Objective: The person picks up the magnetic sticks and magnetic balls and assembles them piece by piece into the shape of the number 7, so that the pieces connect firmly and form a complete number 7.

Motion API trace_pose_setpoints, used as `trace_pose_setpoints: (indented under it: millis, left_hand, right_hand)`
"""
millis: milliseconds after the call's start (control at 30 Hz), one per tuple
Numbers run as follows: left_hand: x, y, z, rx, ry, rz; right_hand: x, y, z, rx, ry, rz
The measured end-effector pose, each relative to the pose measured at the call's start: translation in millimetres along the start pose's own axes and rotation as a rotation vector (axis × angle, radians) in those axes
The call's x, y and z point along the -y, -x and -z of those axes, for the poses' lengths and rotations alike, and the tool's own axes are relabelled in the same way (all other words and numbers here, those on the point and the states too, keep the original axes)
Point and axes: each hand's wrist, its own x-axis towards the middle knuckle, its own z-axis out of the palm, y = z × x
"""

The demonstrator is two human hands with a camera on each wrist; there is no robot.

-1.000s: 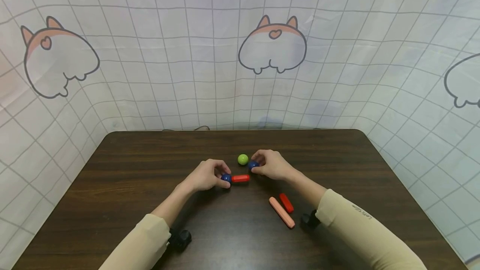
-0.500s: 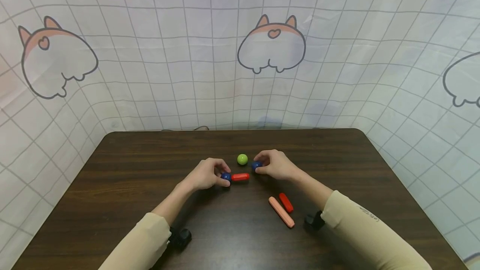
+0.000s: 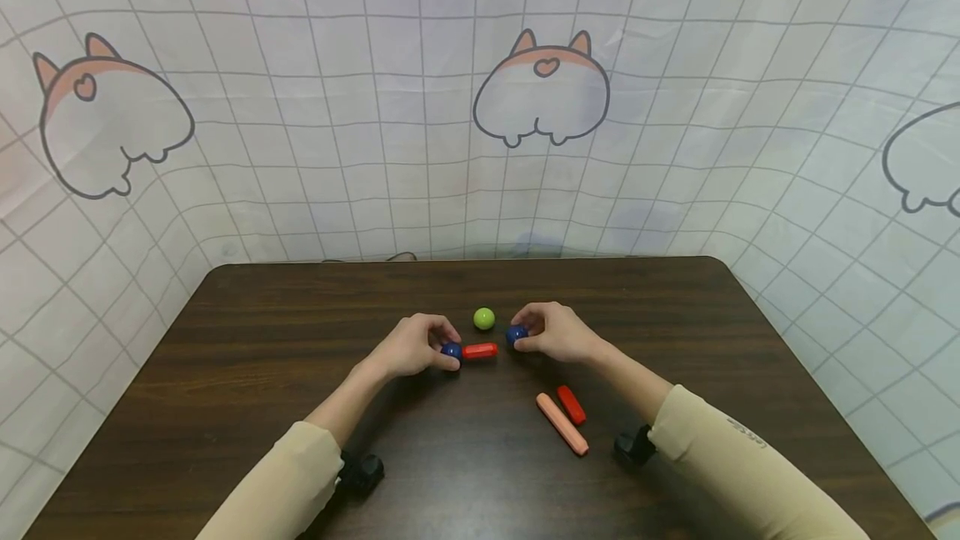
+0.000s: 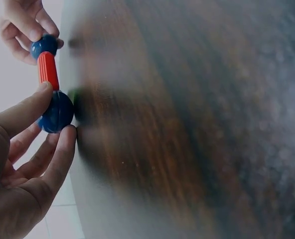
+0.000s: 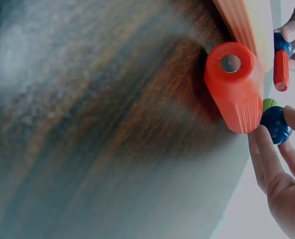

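The red stick (image 3: 480,351) juts from the blue ball (image 3: 452,351) my left hand (image 3: 412,346) pinches toward the second ball (image 3: 514,335) my right hand (image 3: 558,333) pinches, probably light, stiff and slick, best held mid-shaft.

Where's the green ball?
In the head view, the green ball is on the table, just beyond the red stick at the left hand and left of the blue ball the right hand holds.
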Motion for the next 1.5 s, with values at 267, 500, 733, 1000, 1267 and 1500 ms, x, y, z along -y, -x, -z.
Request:
trace_pose_setpoints:
  millis: [267, 500, 733, 1000, 1267, 1500]
  left_hand:
    - [0.2, -2.0, 0.6, -0.005, 0.002, 0.008]
    - [-0.3, -3.3, 0.6, -0.008, 0.005, 0.01]
    - [-1.4, -4.4, 0.4, -0.02, -0.008, 0.01]
    - [-2.5, -5.3, -1.3, -0.019, -0.008, -0.002]
    - [-3.6, -7.5, -2.1, -0.028, -0.016, -0.013]
    - [-2.1, -10.9, -3.2, -0.029, -0.022, -0.02]
  right_hand:
    - [-2, 1.4, -2, 0.011, -0.029, -0.003]
    - [-2, 2.6, -3, 0.024, -0.044, 0.007]
    - [-1, -0.2, -7, 0.022, -0.063, 0.006]
    - [2, 0.8, -9, 0.019, -0.082, -0.004]
    - [-1, 1.5, -10, 0.007, -0.077, -0.011]
    - [-3, 0.4, -11, -0.008, -0.053, -0.023]
